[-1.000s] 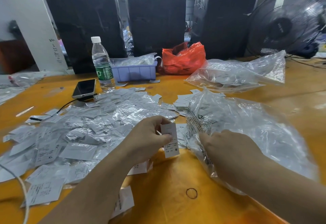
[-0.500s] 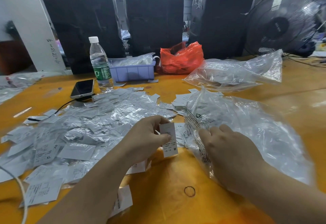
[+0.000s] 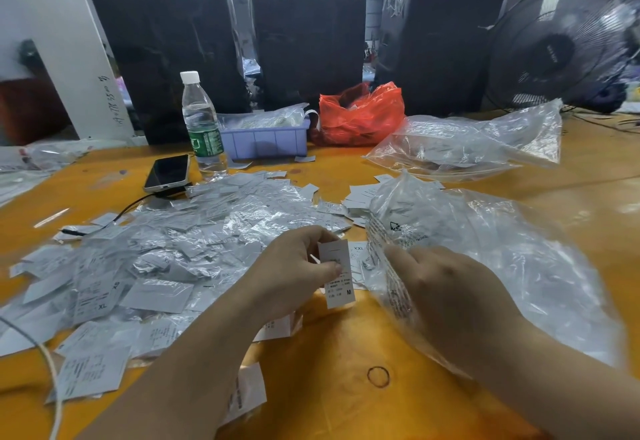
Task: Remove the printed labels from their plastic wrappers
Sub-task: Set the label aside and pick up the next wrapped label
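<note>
While left hand (image 3: 294, 273) fingers pinch label (image 3: 337, 273), right hand (image 3: 446, 287), fingers hidden, reaches into bag (image 3: 502, 259); label may slip into pile (image 3: 166, 252).

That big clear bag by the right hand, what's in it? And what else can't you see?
- Clear bag, head view: contents blurred by crinkled plastic.
- Right hand: fingertips hidden in the bag's edge.
- Label in the left hand: only "M" readable, the rest too small.
- Red bag: contents hidden.
</note>
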Available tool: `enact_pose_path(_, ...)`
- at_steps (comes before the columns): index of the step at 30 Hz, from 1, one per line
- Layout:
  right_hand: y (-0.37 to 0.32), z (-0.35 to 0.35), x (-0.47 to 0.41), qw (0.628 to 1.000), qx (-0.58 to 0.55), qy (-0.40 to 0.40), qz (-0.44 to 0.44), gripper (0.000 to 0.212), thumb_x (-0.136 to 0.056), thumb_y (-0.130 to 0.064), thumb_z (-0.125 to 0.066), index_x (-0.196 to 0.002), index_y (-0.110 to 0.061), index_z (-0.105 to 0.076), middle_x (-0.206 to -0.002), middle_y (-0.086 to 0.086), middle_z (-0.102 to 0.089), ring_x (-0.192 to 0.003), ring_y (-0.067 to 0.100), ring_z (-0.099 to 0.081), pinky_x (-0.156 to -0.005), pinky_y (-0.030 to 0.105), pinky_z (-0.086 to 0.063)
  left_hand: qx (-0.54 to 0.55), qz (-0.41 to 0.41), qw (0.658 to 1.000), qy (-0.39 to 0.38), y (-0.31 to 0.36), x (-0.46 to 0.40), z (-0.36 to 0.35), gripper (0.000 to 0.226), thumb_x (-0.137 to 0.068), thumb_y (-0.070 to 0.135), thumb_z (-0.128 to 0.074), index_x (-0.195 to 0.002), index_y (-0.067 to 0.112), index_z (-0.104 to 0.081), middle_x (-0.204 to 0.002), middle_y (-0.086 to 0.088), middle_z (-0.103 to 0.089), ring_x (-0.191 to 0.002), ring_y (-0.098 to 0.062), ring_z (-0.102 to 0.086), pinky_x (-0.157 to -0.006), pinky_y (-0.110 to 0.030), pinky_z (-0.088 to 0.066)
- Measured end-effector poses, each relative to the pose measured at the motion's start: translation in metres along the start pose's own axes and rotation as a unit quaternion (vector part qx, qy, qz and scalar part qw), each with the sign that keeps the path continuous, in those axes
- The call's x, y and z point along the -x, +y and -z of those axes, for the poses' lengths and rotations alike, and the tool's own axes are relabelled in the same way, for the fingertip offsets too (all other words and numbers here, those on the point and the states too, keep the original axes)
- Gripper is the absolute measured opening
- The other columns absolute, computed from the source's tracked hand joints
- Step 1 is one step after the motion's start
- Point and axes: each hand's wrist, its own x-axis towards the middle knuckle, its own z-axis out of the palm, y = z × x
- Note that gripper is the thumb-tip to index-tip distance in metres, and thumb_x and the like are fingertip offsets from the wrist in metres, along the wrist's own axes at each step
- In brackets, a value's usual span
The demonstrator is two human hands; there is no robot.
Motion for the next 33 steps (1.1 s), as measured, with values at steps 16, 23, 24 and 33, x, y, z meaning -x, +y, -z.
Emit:
enact_pose_path(16, 0.006, 0.003, -0.045, 0.888, -0.432, 0.141, -0.069, 0.018, -0.093, -0.006, -0.057, -0.101, -0.02, -0.063, -0.075, -0.008, -0.07, -0.061, 0.017, -0.065, -0.059, 0.041, -0.052, 0.053, -0.006, 0.998, 0.033, 0.002, 0.0, 0.003, 0.018, -0.088, 0.014, -0.066, -0.093, 0.032, -0.063, -0.086, 0.005, -0.071, -0.065, 0.003, -0.061, -0.056, -0.012, -0.046)
enact_pose_path(23, -0.008, -0.003, -0.071, 0.827, -0.555, 0.042, -0.081, 0.013, -0.095, -0.009, -0.058, -0.084, -0.012, -0.065, -0.068, 0.003, -0.071, -0.054, 0.014, -0.065, -0.049, 0.028, -0.052, 0.113, -0.005, 0.991, 0.072, 0.002, -0.001, 0.009, 0.03, -0.092, 0.011, -0.062, -0.115, 0.029, -0.057, -0.088, -0.001, -0.068, -0.064, -0.002, -0.062, -0.056, -0.016, -0.045)
enact_pose_path(24, -0.01, -0.004, -0.075, 0.815, -0.573, 0.025, -0.084, 0.012, -0.095, -0.009, -0.059, -0.084, -0.009, -0.065, -0.068, 0.005, -0.071, -0.054, 0.015, -0.064, -0.049, 0.028, -0.051, 0.122, -0.003, 0.989, 0.08, 0.002, -0.001, 0.01, 0.03, -0.093, 0.011, -0.06, -0.116, 0.03, -0.056, -0.088, -0.001, -0.068, -0.065, -0.003, -0.063, -0.055, -0.015, -0.045)
enact_pose_path(33, -0.021, -0.012, -0.109, 0.635, -0.76, -0.038, -0.134, 0.013, -0.074, -0.018, -0.073, -0.079, -0.008, -0.069, -0.052, 0.001, -0.045, -0.043, 0.011, -0.038, -0.041, 0.023, -0.04, 0.104, 0.047, 0.984, 0.138, 0.005, 0.0, 0.016, 0.025, -0.089, 0.018, -0.05, -0.072, 0.023, -0.067, -0.065, 0.011, -0.062, -0.064, -0.009, -0.057, -0.057, -0.03, -0.043)
